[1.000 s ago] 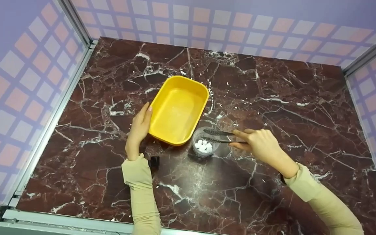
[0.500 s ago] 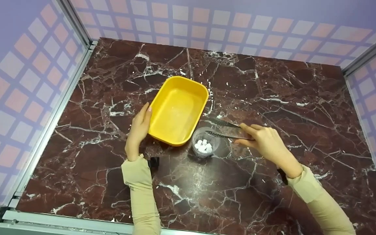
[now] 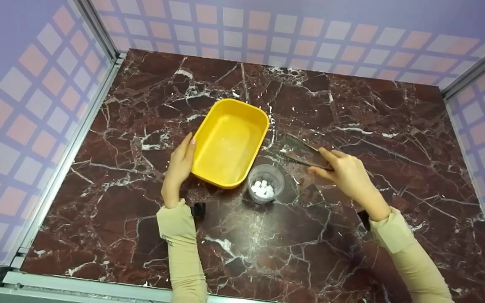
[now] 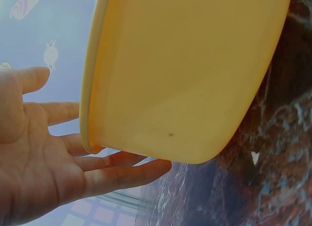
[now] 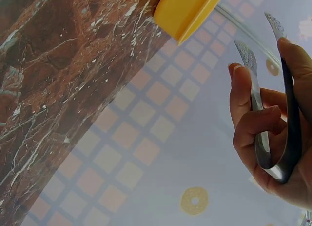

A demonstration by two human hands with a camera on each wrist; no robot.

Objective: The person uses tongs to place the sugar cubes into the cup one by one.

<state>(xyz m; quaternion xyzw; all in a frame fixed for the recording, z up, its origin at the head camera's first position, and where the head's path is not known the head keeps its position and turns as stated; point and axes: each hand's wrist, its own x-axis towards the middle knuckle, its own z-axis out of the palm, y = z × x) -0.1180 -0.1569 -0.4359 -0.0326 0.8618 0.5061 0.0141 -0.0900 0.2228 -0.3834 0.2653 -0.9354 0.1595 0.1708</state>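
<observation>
A yellow plastic tub (image 3: 230,145) with rounded corners stands on the table, nothing lying inside it. My left hand (image 3: 179,166) rests against its left side; in the left wrist view the fingers (image 4: 124,179) are nearly straight along the tub's wall. Just right of the tub's near corner is a clear plastic cup (image 3: 275,173) with several small white pieces (image 3: 262,189) at its bottom. My right hand (image 3: 347,172) grips metal tongs (image 3: 305,163), whose arms are spread with nothing between the perforated tips. The tips are above and to the right of the cup.
The dark red marble-patterned tabletop (image 3: 141,235) carries white flecks and veins. Checkered lilac panels (image 3: 305,35) enclose the back and sides, held by metal rails (image 3: 63,168).
The tongs have come away from over the cup, toward the upper right, and their arms have spread wider. The right hand moved with them. Left hand, tub and cup look unchanged.
</observation>
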